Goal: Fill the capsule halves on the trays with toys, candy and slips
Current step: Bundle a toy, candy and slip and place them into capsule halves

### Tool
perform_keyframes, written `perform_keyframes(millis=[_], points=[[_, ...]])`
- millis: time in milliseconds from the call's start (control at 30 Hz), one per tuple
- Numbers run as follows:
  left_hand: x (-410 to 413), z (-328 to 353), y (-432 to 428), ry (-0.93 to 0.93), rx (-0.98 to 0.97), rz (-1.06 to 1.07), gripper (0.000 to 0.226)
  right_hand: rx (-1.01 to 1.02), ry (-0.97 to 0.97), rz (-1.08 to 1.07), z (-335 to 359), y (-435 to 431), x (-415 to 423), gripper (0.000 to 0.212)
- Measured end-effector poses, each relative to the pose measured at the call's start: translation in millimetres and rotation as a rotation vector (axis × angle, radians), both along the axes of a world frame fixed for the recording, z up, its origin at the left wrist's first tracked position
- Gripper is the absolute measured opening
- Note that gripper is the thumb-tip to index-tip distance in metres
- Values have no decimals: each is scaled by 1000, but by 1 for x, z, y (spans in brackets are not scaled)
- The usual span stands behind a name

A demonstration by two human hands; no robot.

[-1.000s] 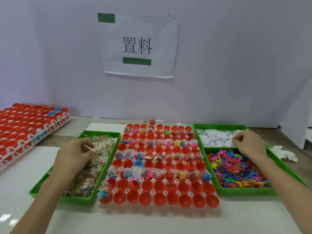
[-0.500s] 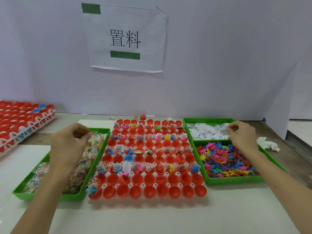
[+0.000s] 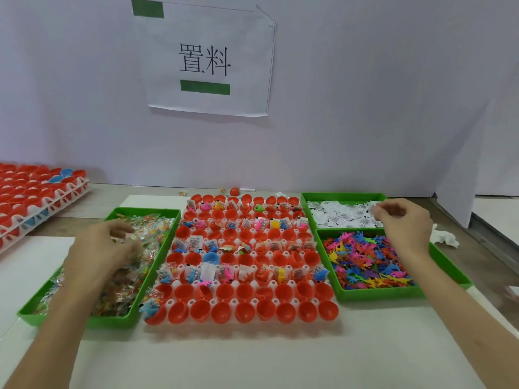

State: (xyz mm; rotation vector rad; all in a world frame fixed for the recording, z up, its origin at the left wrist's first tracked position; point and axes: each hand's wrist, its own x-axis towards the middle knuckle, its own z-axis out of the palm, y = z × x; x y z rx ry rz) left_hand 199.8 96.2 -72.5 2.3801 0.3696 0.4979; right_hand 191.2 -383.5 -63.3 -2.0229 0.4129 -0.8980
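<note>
- Green plastic left bin [image 3: 84,322]: heaped with candy [image 3: 146,228] in clear, crinkly wrappers.
- Right rear bin [image 3: 342,196], same green plastic: small white printed slips [image 3: 337,217].
- Right front bin [image 3: 379,293]: flat, spiky toys [image 3: 365,259] in pink, blue, yellow and orange.
- Between them on the pale tabletop [image 3: 252,355] is a white tray [image 3: 169,303] of glossy, round red capsule halves [image 3: 244,311].
- Farther rows alternate: filled ones carry a slip, toy or candy. The two nearest rows are mostly bare.
- One blue half [image 3: 211,258] sits mid-tray. A blue toy [image 3: 150,307] lies on the near-left corner half.
- Left hand [image 3: 104,248] is down in the candy, fingers curled. It is motion-blurred, so I cannot tell whether it grips anything.
- Right hand [image 3: 404,220] is at the far right corner of the right rear bin, thumb and forefinger narrow, pinching at the slips.
- Further off: stacked trays [image 3: 36,197] of red and blue halves at far left, and a paper sign [image 3: 207,57] on the wall [image 3: 365,94].
- A loose red capsule [image 3: 234,191] lies behind the tray, and crumpled white tissue [image 3: 446,238] lies right of the right front bin.
- Against half a second ago: left hand has dropped from the bin's far rim toward the middle of the candy. Right hand keeps to its corner, and the tray contents look unchanged.
</note>
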Motion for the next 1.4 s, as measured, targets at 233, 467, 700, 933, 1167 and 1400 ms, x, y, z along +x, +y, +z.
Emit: perform_keyframes(millis=[233,467,700,933,1167,1400], points=[[3,0,-4,61,85,-24,15,311,-101,425,6,66,-58,16],[-31,19,-56,-299,-85,-101,19,457,-33,590,-17,117,-84,19],[-82,13,-172,-22,-608,-699,23,498,-35,766,-9,127,-97,25],[-98,-1,-176,43,-854,-742,19,394,-20,832,-7,126,-100,13],[-105,4,-179,40,-974,-791,24,299,-27,816,-9,126,-101,14],[-107,4,-180,-16,-847,-794,18,190,-80,661,-5,100,-91,13]])
